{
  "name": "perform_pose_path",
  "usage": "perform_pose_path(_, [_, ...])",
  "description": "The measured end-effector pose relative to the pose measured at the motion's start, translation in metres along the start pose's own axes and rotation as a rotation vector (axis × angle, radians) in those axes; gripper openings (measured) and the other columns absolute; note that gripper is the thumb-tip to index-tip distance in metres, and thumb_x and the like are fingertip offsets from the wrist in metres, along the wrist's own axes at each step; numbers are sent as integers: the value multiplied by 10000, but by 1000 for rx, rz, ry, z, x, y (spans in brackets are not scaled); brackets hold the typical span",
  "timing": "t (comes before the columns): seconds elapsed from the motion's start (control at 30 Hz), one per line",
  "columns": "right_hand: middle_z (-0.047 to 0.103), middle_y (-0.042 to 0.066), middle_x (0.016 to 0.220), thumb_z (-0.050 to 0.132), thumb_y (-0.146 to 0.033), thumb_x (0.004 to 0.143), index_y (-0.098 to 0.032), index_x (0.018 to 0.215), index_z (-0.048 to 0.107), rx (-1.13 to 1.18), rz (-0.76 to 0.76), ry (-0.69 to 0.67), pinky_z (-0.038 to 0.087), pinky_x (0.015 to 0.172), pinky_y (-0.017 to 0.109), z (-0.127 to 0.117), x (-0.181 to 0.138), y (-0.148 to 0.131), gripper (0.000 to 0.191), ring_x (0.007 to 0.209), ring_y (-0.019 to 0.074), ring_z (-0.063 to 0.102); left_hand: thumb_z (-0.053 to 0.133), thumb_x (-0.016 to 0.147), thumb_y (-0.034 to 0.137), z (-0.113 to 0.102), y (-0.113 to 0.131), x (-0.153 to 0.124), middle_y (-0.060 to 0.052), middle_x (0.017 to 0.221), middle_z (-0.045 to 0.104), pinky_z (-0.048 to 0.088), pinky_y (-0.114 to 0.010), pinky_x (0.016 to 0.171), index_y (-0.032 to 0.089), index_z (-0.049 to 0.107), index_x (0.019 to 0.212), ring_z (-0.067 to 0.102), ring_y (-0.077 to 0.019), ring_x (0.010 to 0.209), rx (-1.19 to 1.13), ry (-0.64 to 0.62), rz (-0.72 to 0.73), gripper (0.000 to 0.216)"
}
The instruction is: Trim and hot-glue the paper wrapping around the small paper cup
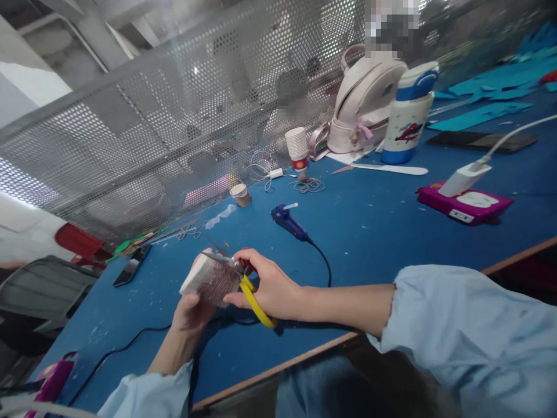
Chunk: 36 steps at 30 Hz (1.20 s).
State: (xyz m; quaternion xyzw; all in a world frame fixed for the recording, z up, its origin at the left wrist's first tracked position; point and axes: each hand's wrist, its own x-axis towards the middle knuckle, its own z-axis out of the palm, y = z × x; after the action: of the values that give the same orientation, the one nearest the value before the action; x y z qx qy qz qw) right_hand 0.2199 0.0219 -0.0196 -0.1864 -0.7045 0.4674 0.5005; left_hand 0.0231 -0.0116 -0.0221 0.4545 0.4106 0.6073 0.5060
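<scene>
My left hand point(192, 313) is wrapped round a small white and brown ribbed piece point(215, 283), holding it up over the blue table; its exact kind I cannot make out. A pair of scissors point(253, 302) with yellow handles is in my right hand point(274, 287). Their metal blades are parted and point left, lying across the upper side of the ribbed piece. Whether the blades touch it I cannot tell. Beyond my right hand a blue hot glue gun point(290, 223) lies on the table, a white glue stick poking out of it.
On the right are a purple power strip point(463, 203) with a white charger, a bottle point(407, 125) and a backpack point(361, 98). Stacked paper cups point(297, 148) and a small tub point(241, 195) stand along the mesh partition point(174, 116). A phone point(131, 266) lies left; black cable crosses the table.
</scene>
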Motion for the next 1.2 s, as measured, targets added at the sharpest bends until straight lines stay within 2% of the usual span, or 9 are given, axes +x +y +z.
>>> perform_pose_path(0.1, [581,20,978,787,-405,742,-213,1085,510,91,22,12,453,817,301,-2,2,-6,481,858,162,546,847,474,547,0,0,0,-97,1185,685,522,-498,935,278,651,1167,641,-369,1079,-5,-2,3,769])
perform_pose_path(0.2, [595,10,990,801,-409,732,-224,1113,472,201,113,19,457,776,279,-3,5,-9,536,845,149,556,856,490,497,0,-2,-2,-107,1278,639,532,-493,916,289,619,1209,612,-381,1139,10,-72,-29,786])
perform_pose_path(0.37, [572,-27,880,856,-386,657,-220,1082,462,156,255,-31,436,705,269,-5,12,-1,602,772,138,526,849,511,475,-5,-5,-3,-97,1249,651,522,-512,938,292,616,1193,631,-368,1116,-22,-86,-104,744])
perform_pose_path(0.5, [560,-21,903,854,-399,654,-225,1082,469,217,224,-64,441,722,273,-5,12,2,602,796,141,534,843,484,521,-9,-6,-1,-95,1182,673,516,-532,938,291,625,1173,636,-383,1094,-44,-69,-105,758])
perform_pose_path(0.6, [559,-17,930,848,-424,657,-230,1090,476,238,204,-60,439,726,270,-4,11,-3,603,806,140,526,851,505,501,-8,-6,-5,-94,1231,656,530,-511,917,305,595,1226,637,-374,1099,-48,-98,-140,790])
perform_pose_path(0.73, [569,-11,942,878,-400,615,-220,1141,464,130,221,-58,438,728,270,-4,11,-5,693,822,150,527,863,524,438,-7,-8,-11,-79,1236,660,523,-466,944,304,590,1241,627,-356,1130,-43,-83,-155,778])
perform_pose_path(0.87, [568,-14,942,899,-354,579,-208,1108,486,82,220,-125,439,744,275,-6,10,0,687,831,149,528,849,502,478,-10,-9,-6,-88,1137,695,526,-457,943,243,638,1171,656,-349,1051,-86,-106,-136,739])
perform_pose_path(1.03, [563,-21,931,875,-403,620,-219,1042,481,326,200,-115,460,737,278,-5,13,1,606,801,129,549,839,488,536,-18,-11,-2,-56,1085,703,539,-447,904,310,546,1323,681,-308,947,-181,-145,-56,913])
perform_pose_path(1.2, [509,-60,876,835,-466,656,-239,1022,418,544,281,-36,476,548,246,2,20,6,600,571,73,555,854,474,511,-16,-10,-8,-63,1040,725,571,-398,772,327,570,1302,698,-284,863,-217,-249,-135,895])
